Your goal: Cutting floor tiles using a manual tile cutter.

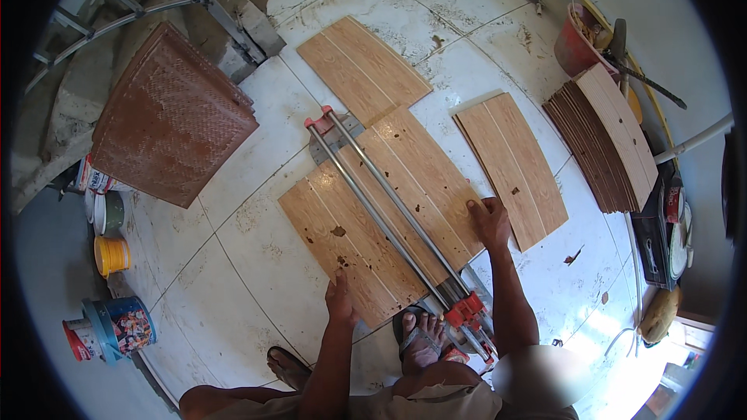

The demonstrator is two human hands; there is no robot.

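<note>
A wood-grain tile [366, 225] lies flat in a manual tile cutter [389, 206] with two long steel rails and red end blocks, set on the white floor. My left hand [340, 301] presses down on the tile's near left edge. Flat on the tile's right edge, beside the rails, rests my right hand [489, 220]. Neither hand grips anything. The cutter's red handle carriage [465, 313] sits at the near end, by my sandalled foot [421, 336].
Two loose wood-grain tiles lie beyond: one far [362, 70], one right [511, 167]. A fanned tile stack [611, 136] and red bucket [574, 47] sit far right. A brown tile stack [171, 120] leans at left, with a yellow tub [111, 254] and paint cans [117, 327].
</note>
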